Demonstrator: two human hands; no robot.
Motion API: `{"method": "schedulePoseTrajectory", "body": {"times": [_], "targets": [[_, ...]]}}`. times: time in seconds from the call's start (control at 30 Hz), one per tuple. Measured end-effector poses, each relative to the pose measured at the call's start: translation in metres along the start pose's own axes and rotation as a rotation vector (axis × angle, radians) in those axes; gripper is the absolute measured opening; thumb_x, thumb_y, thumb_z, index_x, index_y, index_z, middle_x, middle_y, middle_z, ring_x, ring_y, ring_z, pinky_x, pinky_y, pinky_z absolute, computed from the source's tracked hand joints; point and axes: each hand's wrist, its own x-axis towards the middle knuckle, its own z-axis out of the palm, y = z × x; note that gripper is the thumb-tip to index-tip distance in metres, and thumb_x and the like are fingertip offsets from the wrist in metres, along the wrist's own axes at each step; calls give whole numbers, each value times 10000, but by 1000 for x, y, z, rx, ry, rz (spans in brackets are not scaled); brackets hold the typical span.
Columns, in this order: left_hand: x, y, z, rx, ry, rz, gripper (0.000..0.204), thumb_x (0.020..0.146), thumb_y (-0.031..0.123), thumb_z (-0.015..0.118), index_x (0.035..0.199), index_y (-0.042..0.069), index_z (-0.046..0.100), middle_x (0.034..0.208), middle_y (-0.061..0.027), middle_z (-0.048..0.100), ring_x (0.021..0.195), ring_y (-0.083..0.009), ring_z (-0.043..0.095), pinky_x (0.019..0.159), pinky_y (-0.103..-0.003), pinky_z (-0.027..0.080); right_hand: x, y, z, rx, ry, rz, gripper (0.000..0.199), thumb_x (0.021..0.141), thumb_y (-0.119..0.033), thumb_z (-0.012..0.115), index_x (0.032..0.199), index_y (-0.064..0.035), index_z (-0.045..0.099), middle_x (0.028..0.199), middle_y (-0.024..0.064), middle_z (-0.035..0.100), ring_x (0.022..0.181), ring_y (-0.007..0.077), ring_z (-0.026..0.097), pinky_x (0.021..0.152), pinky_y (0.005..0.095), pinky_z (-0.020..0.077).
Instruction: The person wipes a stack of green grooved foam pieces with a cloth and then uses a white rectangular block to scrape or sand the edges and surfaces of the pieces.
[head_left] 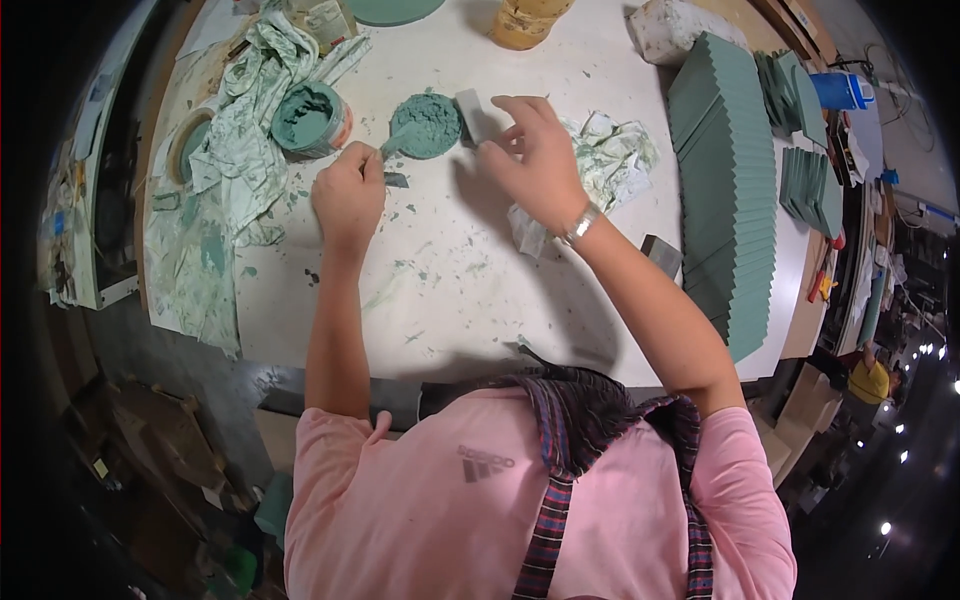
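Note:
My left hand (pixel 350 192) is closed round the handle of a spatula. The spatula's paste-coated blade (pixel 404 138) reaches into a shallow round dish of green paste (pixel 432 122). By the left knuckles lies a small dark green strip (pixel 396 180). My right hand (pixel 538 158), a metal watch at its wrist, has its thumb and curled fingers at the edge of a flat grey rectangular piece (pixel 477 113), which it appears to grip beside the dish. Left of the dish stands an opened tub of green paste (pixel 308 118), its inner wall thickly smeared.
Stained cloths (pixel 255 130) lie at the left, with a crumpled cloth (pixel 612 160) beyond my right wrist. A long row of green tiles (pixel 725 190) runs along the right. A dark block (pixel 661 256) sits near my right forearm. An amber container (pixel 527 22) stands at the back.

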Motion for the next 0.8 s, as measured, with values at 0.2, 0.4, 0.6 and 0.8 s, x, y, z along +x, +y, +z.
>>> {"method": "schedulePoseTrajectory", "body": {"times": [0.2, 0.4, 0.6, 0.8], "targets": [[0, 9, -2, -110, -7, -44, 161, 911, 222, 598, 864, 81, 660, 659, -148, 625, 625, -354, 604, 607, -429, 457, -76, 11, -72, 1, 209, -171, 392, 762, -32, 682, 1150, -13, 627, 1188, 144, 587, 981, 255, 613, 814, 341, 530], [4, 4, 2, 87, -87, -93, 170, 898, 233, 622, 848, 75, 662, 667, -149, 628, 645, -375, 603, 612, -443, 454, -180, 44, -159, -110, 493, 141, 306, 862, 51, 571, 1162, 4, 608, 1250, 106, 540, 1044, 203, 589, 890, 324, 507], [8, 12, -9, -4, -24, -24, 209, 894, 269, 613, 842, 75, 669, 679, -160, 635, 683, -384, 613, 651, -460, 460, -244, 46, -150, -52, 503, 257, 269, 848, 55, 569, 1108, 5, 616, 1175, 111, 558, 1013, 201, 595, 842, 301, 514], [10, 4, -5, 35, -48, -54, 230, 890, 285, 605, 844, 72, 677, 747, -164, 660, 752, -380, 632, 679, -464, 473, -306, 56, -154, -276, 377, 224, 322, 788, 49, 622, 1109, 17, 623, 1208, 142, 561, 1038, 226, 594, 860, 318, 520]]}}
